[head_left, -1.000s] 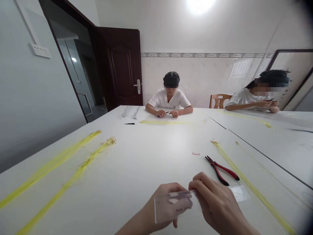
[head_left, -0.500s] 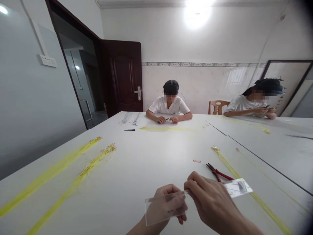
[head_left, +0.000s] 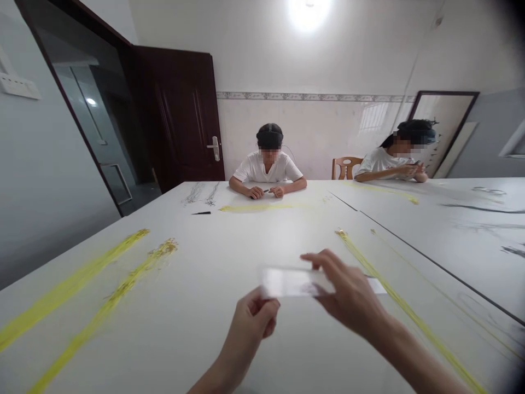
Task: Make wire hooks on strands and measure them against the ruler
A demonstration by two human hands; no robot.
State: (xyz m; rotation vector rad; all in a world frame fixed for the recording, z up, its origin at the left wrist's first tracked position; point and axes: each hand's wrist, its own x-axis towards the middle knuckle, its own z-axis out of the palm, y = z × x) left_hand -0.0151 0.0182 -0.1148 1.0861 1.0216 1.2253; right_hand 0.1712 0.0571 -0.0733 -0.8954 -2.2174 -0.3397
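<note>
A clear rectangular plastic card (head_left: 285, 282), blurred by motion, is held between my hands above the white table. My left hand (head_left: 255, 316) is closed, with thumb and fingers pinched at the card's lower left corner. At the card's right end is my right hand (head_left: 351, 290), with the card between its thumb and fingers and the index finger raised. Under and beyond my right hand lies a flat white piece (head_left: 377, 285), partly covered. The pliers from the earlier view are hidden or nearly so behind my right hand.
Yellow strand bundles lie to the left (head_left: 88, 272) and right (head_left: 394, 287). Opposite sits a person in a white shirt (head_left: 268, 167), near a black tool (head_left: 200, 213) and dark strands (head_left: 193, 193). Another person (head_left: 379, 164) sits at the far right. An open brown door (head_left: 180, 117) stands behind.
My view has turned rightward. Both hands have moved up and away from me, the left one further apart from the right. The plastic card has shifted along, and my right fingers have spread.
</note>
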